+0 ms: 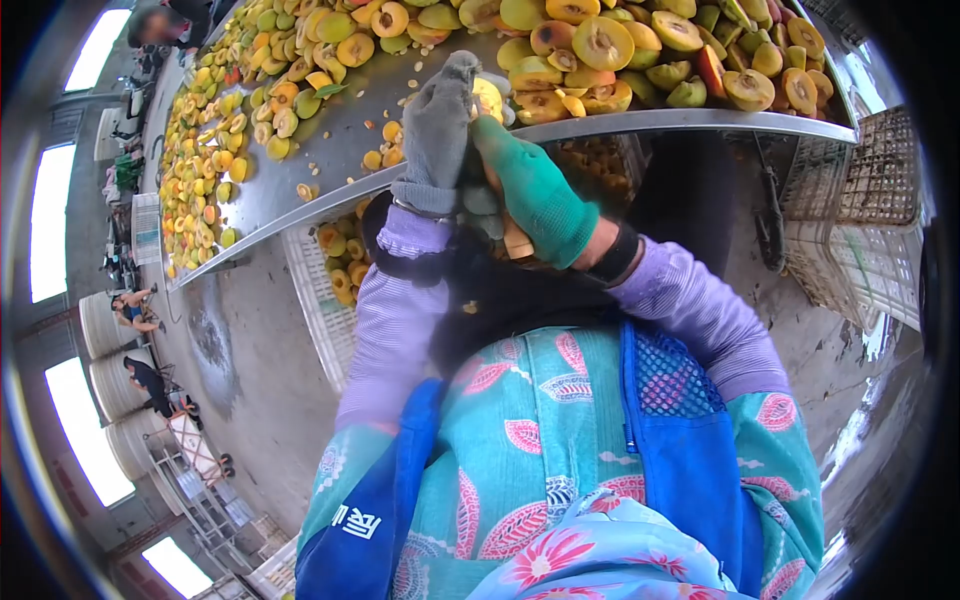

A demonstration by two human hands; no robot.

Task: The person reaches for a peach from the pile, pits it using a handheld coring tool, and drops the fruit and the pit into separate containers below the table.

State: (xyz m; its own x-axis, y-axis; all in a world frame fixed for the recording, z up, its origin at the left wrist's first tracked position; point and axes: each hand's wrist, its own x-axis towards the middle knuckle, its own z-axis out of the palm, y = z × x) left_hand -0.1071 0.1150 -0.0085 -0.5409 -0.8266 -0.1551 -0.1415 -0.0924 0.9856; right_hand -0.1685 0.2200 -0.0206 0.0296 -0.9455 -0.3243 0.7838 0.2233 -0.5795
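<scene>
My left hand [440, 130], in a grey glove, is closed around a yellow stone fruit [488, 98] at the metal table's front edge. Close against it, my right hand [540, 190] wears a green glove and is wrapped round a tool with a wooden handle [516, 241]. The handle's end sticks out below the fist; the tool's working end is hidden between the hands, so its kind does not show. Many halved stone fruits [603, 43], yellow-fleshed with green to reddish skin, lie heaped beyond my hands.
The metal table [375, 95] has a raised rim and carries loose pits and fruit pieces. Below it stands a white crate [318, 300] holding fruit. Stacked plastic crates [850, 200] stand at the right. Other people [150, 385] and large white tubs [112, 385] are at far left.
</scene>
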